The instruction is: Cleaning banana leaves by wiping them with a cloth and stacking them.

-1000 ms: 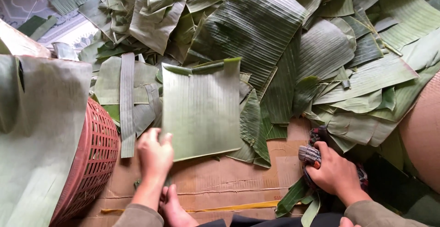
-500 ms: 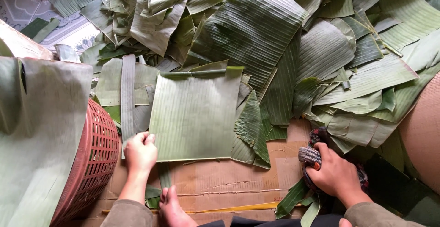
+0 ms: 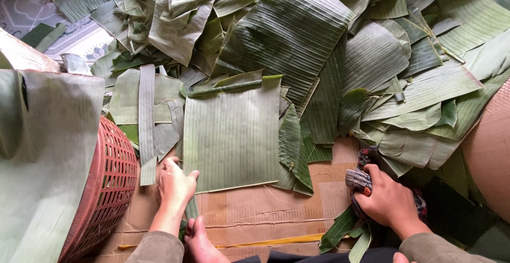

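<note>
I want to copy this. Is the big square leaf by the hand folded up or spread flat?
Spread flat: the square leaf lies open on the cardboard, with only its top edge curled over.

Flattened cardboard [image 3: 265, 210] on the floor carries banana leaves [image 3: 234, 135].

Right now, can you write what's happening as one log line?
left hand: on corner of flat leaf sheet | right hand: gripping cloth | red basket at left | surface: cardboard
</note>
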